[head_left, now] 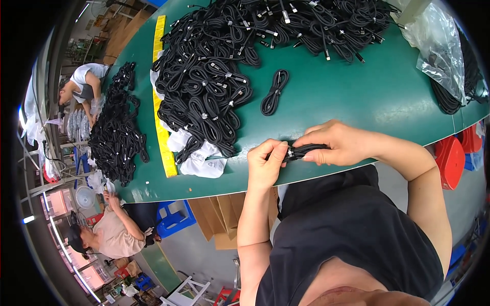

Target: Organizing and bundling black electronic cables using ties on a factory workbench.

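Observation:
Over the near edge of the green table, both my hands are closed on one coiled black cable (305,150). My left hand (267,159) pinches its left end between thumb and fingers, by a small pale spot on the bundle. Around the right part of the coil wrap the fingers of my right hand (337,144). A single tied cable bundle (275,92) lies alone on the table beyond my hands. To the left rises a large pile of coiled black cables (204,97), many with light metal plugs showing.
A yellow strip (162,97) divides this pile from another cable heap (120,127) farther left. White plastic bags (201,162) lie beside the strip. A clear bag (441,51) sits at the far right, red stools (450,162) below. Two people work at the left; a cardboard box (219,217) stands below the edge.

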`<state>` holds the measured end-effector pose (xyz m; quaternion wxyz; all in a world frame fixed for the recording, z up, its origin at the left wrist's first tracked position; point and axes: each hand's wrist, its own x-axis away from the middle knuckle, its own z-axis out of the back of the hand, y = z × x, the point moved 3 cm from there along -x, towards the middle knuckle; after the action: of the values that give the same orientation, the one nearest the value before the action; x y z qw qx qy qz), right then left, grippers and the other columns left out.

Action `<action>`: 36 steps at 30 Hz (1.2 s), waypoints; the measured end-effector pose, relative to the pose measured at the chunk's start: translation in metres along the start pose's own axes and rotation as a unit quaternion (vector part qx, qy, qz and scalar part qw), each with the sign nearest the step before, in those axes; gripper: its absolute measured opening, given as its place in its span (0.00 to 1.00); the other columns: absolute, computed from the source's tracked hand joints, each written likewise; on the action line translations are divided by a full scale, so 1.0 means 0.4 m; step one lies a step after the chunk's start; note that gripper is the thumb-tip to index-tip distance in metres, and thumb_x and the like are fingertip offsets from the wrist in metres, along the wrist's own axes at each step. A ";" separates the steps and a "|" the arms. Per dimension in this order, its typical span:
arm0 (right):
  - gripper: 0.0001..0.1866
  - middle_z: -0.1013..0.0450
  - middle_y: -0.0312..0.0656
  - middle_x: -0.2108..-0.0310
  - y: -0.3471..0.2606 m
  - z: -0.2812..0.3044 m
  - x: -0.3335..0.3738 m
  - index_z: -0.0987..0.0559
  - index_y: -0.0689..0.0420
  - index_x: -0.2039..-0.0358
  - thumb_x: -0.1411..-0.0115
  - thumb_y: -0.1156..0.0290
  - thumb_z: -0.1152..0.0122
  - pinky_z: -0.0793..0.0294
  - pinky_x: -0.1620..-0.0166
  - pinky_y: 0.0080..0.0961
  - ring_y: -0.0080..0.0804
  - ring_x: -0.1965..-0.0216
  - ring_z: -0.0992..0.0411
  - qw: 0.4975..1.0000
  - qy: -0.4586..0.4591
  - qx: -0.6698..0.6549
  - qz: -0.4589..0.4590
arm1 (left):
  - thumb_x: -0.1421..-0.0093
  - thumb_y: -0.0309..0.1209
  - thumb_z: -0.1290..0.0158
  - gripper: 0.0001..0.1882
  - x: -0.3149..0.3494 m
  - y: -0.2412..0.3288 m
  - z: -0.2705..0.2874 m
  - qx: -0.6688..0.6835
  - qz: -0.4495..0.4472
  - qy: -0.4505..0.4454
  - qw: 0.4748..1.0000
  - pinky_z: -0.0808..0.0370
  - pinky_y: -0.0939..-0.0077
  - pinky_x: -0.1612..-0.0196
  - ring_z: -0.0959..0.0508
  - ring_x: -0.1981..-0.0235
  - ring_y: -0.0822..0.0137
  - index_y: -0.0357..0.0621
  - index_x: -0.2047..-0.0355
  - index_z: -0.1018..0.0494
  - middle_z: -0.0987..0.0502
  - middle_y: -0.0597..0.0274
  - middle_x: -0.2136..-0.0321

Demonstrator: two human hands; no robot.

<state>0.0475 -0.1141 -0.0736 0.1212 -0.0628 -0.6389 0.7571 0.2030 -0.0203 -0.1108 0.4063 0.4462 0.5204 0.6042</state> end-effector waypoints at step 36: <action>0.12 0.38 0.42 0.75 -0.091 -0.032 0.022 0.30 0.63 0.71 0.55 0.72 0.40 0.31 0.81 0.25 0.34 0.81 0.32 0.868 0.226 0.403 0.184 | 0.45 0.31 0.47 0.18 0.009 0.006 -0.050 0.316 -0.084 -0.021 0.945 0.30 0.73 0.56 0.27 0.61 0.66 0.34 0.57 0.35 0.28 0.53 0.60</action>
<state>0.0459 -0.0938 -0.0396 0.1353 -0.2941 -0.2107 0.9224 0.1828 -0.0224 -0.1090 0.3043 0.5189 0.7118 0.3626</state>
